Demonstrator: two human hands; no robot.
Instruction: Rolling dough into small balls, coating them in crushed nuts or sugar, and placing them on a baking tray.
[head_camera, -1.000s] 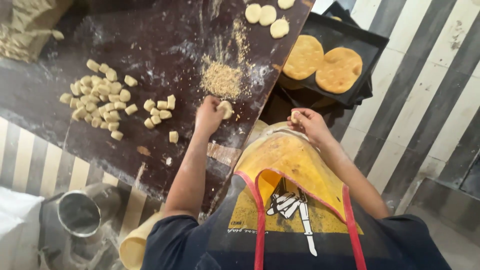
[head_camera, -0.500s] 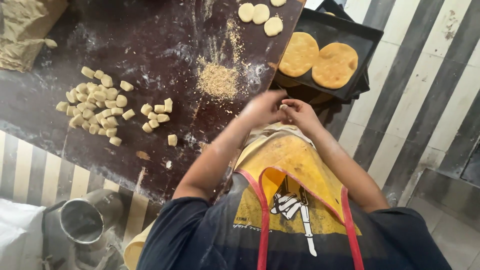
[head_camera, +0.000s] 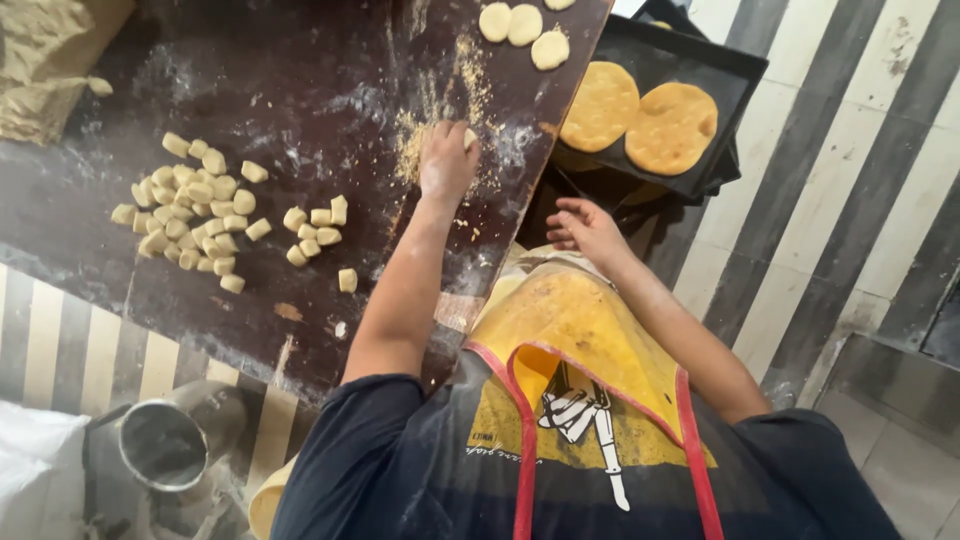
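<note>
Head view, landmark = crumb pile (head_camera: 425, 135) on the dark worktop (head_camera: 300, 90).

Left hand (head_camera: 447, 160) lay palm-down right on the pile, its fingers (head_camera: 440, 132) bent over a pale dough piece (head_camera: 470, 136) that just peeked out at the hand's far side. So they were grasping or pressing the piece; we couldn't tell which.

Right hand (head_camera: 585, 228) sat near the pile, toward the body, off the worktop edge and above the yellow apron (head_camera: 590, 340). It was empty, with its fingers (head_camera: 562, 232) released and loosely spread.

Change: half a second earlier we had both hands together at the worktop edge near the apron; a second back the left one was at the same edge with a dough piece. Now the left has gone out onto the pile and the right has dropped away. Our read: the shaped piece is being coated in crumbs one-handed.

Beyond the pile: three flattened discs (head_camera: 524, 25). Well right of it: black tray (head_camera: 690, 55) holding two breaded rounds (head_camera: 635, 115). Well left of it: heap of cut dough chunks (head_camera: 195, 210), with a few strays nearer. Far left corner: big dough mass (head_camera: 45, 60). Metal canister (head_camera: 165, 445) was on the striped floor by the body.
</note>
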